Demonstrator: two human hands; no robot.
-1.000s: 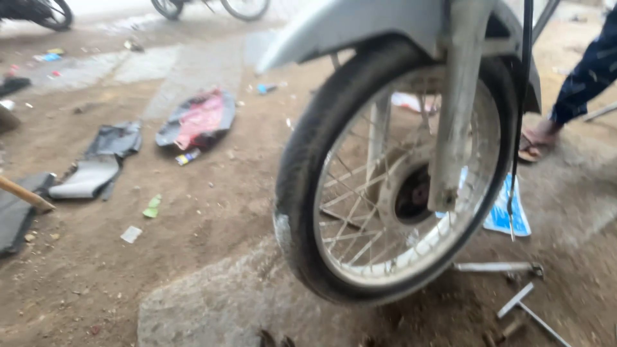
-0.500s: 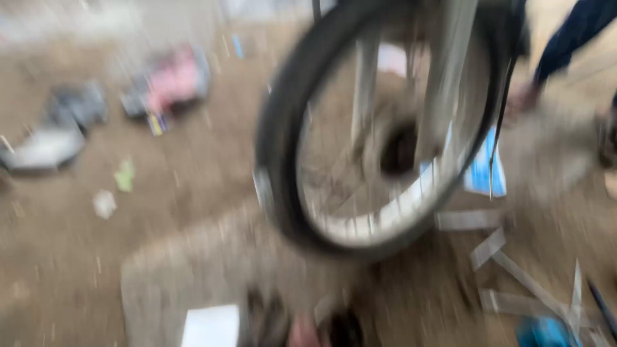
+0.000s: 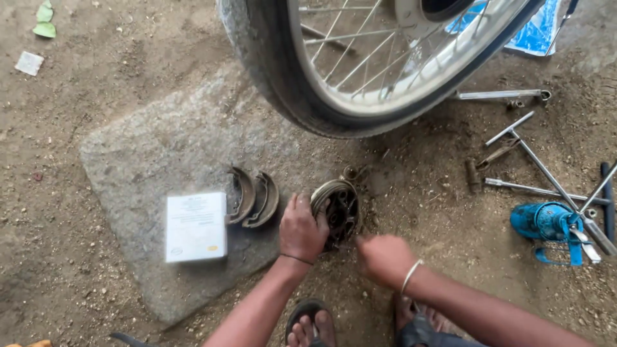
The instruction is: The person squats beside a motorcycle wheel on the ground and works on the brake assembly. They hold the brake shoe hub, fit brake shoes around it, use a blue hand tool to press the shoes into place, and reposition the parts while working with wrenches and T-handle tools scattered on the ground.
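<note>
Tilted down since a second ago: wheel point(image 3: 385, 58) now only at the top edge, hands newly in sight, floor parts close below.

Head view. Left hand point(image 3: 302, 228) laid on the left rim of a round brake drum plate point(image 3: 339, 209), fingers curled against it, thumb side pressed to the metal; clamped on its edge as far as can be told. Right hand point(image 3: 384, 257) closed into a loose fist just right of and below the plate, near it; contact with it not clear, anything inside the fist hidden. Plate resting on the dirt ground at the right edge of a flat stone slab point(image 3: 160, 148), directly under the tyre.

On the slab: two curved brake shoes point(image 3: 252, 198) lying side by side, touching each other, just left of the left hand. White flat carton point(image 3: 195, 226) beside them toward the slab's left part, closed, contents not visible.

On the ground at right: long T-handled wrenches point(image 3: 546, 173) crossed over one another, a straight spanner point(image 3: 501, 94) above them near the tyre, a blue tool body point(image 3: 546, 222) with a blue strap near the right edge. Blue packet point(image 3: 533, 35) behind the wheel at the top right. Paper scrap point(image 3: 29, 63) and green leaves point(image 3: 45, 19) at the top left corner. Sandalled feet point(image 3: 312, 328) at the bottom edge.
</note>
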